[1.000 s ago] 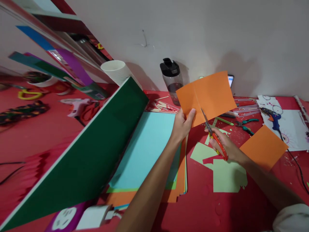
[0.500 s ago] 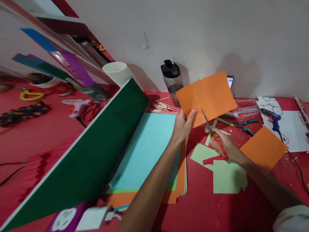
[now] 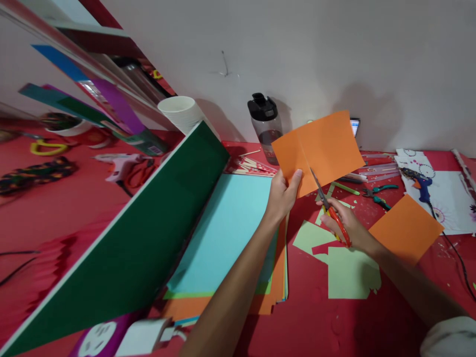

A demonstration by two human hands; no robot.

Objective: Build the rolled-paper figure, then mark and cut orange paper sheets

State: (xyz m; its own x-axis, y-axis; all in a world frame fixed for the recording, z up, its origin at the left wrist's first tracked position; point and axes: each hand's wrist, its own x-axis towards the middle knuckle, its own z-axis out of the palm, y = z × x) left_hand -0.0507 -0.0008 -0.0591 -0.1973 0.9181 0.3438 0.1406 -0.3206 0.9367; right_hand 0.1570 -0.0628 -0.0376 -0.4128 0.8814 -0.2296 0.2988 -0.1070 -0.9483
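While the left hand pinches the orange sheet by its lower left part, thumb in front and the other fingers mostly hidden behind, the right hand has its fingers closed around the red and yellow handles of the scissors. Held up over the bench, toward its far edge and partly in front of the bottle, the sheet has its long axis running crosswise, its right end tipped higher. Against that, the scissors point away and to the left, their tip on the sheet beside the left thumb; a faint line carries on from the tip toward the sheet's upper edge. Of the two hands, the left is nearer this line. How far apart the blades stand, I cannot tell. Below the right hand lie pale green pieces
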